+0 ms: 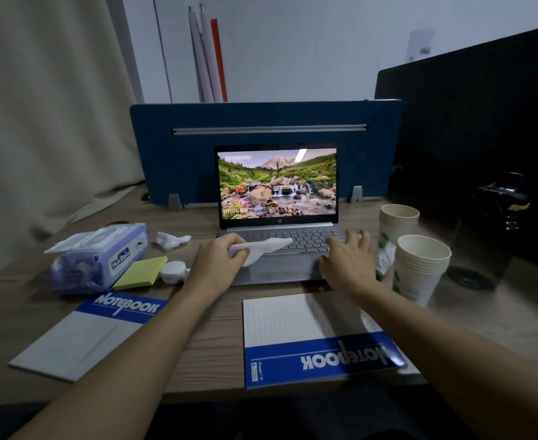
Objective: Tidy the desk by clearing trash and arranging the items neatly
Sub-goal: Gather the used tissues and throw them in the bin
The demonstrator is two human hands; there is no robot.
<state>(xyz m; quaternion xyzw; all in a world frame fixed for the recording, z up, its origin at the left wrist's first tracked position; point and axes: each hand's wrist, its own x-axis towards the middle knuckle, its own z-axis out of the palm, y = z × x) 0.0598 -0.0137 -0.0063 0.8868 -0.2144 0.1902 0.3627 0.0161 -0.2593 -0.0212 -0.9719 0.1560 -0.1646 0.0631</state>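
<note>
Over the laptop (280, 249) keyboard, the left hand (220, 258) has its grip closed around a white tissue (264, 247), likely gathering trash. The right hand (350, 258) hovers released beside the laptop's right edge, probably reaching toward the crumpled wrapper (385, 255) there.

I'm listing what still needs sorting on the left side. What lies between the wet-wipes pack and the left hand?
In the head view, a yellow sticky-note pad and a small white round case lie between the wet-wipes pack and the left hand.
</note>
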